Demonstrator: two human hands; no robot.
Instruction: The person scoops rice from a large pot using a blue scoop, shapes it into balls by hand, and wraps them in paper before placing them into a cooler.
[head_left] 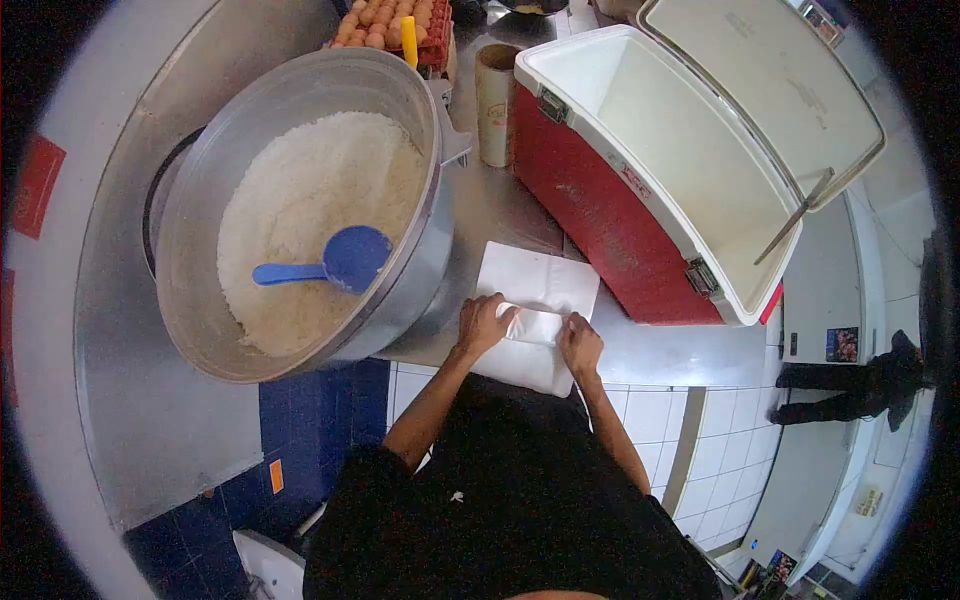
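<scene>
My left hand (484, 325) and my right hand (580, 346) pinch the two sides of a folded white paper packet (534, 326). Fingers on both hands are curled in around the folds, and whatever is inside the packet is hidden. Beneath it lies white wrapping paper (540, 274), flat at the front edge of the metal counter (660, 352). Left of my hands, a large metal pot (427, 225) holds white rice (330, 170). A blue scoop (352, 260) rests on the rice.
A red and white cooler (600, 215) stands with its lid (780, 80) raised; a thin metal tool (797, 213) leans across its rim. Behind are an upright roll (496, 105) and eggs (380, 22) in a red tray. Another person (860, 380) stands far right.
</scene>
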